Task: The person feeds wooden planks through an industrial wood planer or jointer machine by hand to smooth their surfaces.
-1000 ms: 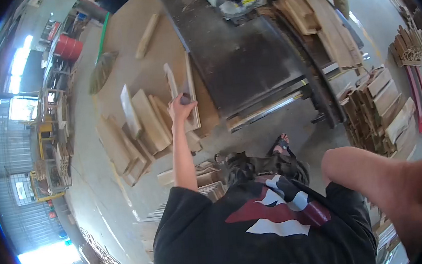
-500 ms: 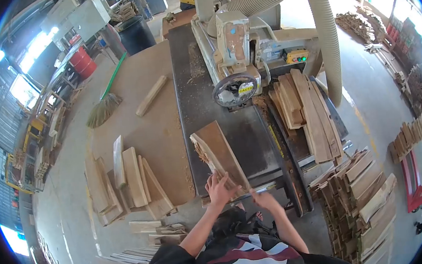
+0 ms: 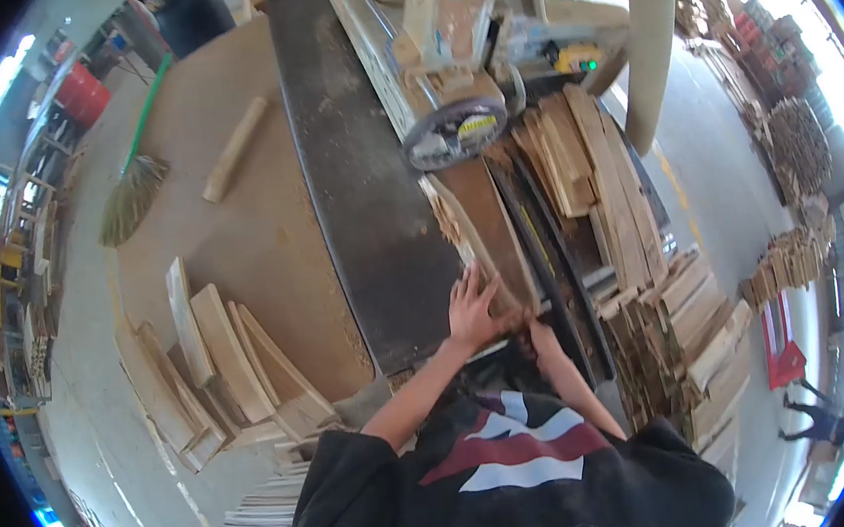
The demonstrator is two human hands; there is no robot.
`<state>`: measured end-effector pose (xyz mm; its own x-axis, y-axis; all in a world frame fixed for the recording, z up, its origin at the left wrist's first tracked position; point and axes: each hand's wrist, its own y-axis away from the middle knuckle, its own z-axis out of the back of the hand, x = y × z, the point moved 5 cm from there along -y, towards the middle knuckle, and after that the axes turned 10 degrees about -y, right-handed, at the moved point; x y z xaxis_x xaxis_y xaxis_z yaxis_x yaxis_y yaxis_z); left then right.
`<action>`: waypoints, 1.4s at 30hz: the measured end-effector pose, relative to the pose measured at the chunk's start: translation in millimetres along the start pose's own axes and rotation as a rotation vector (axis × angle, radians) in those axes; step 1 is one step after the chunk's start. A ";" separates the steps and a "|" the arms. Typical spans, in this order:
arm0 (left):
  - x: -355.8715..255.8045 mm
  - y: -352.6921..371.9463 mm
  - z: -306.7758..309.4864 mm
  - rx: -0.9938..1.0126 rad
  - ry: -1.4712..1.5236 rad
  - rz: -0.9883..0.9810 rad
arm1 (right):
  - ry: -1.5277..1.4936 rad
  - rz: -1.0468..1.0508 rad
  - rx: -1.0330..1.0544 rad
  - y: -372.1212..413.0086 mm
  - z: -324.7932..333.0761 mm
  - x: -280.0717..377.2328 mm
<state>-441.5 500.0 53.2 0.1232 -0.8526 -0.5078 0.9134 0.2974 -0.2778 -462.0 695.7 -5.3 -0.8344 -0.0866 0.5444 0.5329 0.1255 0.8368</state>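
Note:
A rough-edged wooden board [image 3: 502, 231] lies lengthwise on the dark machine table [image 3: 369, 228], its far end close below the saw's handwheel [image 3: 456, 132]. My left hand [image 3: 476, 309] rests on the board's near left part with the fingers spread. At the near end of the board, my right hand [image 3: 542, 343] has its fingers curled around the corner; the fingertips are partly hidden. Right beside the board runs a dark guide rail [image 3: 553, 272].
Stacked boards [image 3: 617, 196] lie right of the rail, with a larger wood pile [image 3: 685, 341] nearer me. Several cut planks [image 3: 229, 351], a loose piece [image 3: 234, 149] and a broom [image 3: 135, 193] are on the left. A thick hose [image 3: 655, 52] hangs at right.
The board has moved right and forward, now straight along the rail and nearer the handwheel. Both hands moved with it. My view has tilted down and shifted.

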 end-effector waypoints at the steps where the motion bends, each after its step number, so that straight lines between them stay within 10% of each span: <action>1: 1.4 -7.5 -4.9 0.034 -0.014 -0.010 | -0.108 -0.033 0.032 -7.1 0.4 2.5; 27: 126.7 -179.0 17.4 0.109 0.327 0.259 | -0.080 0.009 0.135 -107.9 -140.1 168.1; 30: 80.4 -101.3 37.6 -0.068 0.041 0.050 | -0.067 0.038 0.226 -127.2 -154.2 183.5; 35: 63.9 46.0 32.0 0.458 -0.125 -0.440 | -0.099 0.088 0.269 -144.0 -181.0 203.2; 42: 261.9 -48.7 149.8 0.281 -0.258 0.109 | 0.134 0.305 0.367 -143.3 -208.8 226.8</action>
<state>-395.6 197.9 55.9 0.2863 -0.9130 -0.2908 0.9557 0.2937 0.0187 -698.2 451.6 10.4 -0.6096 -0.1149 0.7843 0.6453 0.5027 0.5752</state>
